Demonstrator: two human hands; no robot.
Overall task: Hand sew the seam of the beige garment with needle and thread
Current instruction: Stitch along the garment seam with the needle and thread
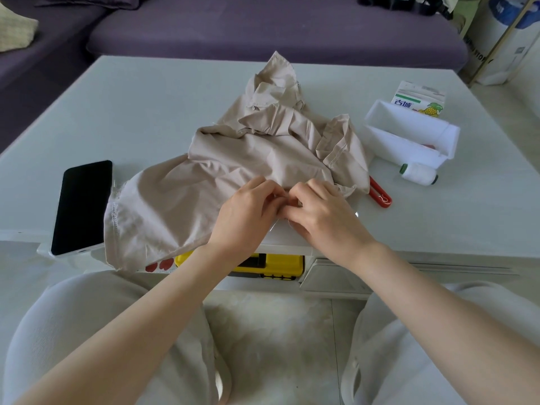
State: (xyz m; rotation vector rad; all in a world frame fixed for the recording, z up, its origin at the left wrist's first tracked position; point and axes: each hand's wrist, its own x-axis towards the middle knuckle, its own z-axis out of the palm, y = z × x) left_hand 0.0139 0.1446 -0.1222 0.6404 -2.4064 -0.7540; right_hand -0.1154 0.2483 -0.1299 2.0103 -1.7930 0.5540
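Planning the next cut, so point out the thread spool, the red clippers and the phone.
thread spool (419, 171): head view, on its white wound middle.
red clippers (380, 194): head view, on the exposed red handle.
phone (83, 206): head view, middle of its dark screen.

Bare forearms (163, 302), pale grey trousers (87, 317)

Soft daylight falls on a pale glossy desk (140, 112), with a purple sofa (263, 30) along its far side, a pale cushion (13, 29) far left, and marbled floor tiles (271, 331) nearest.
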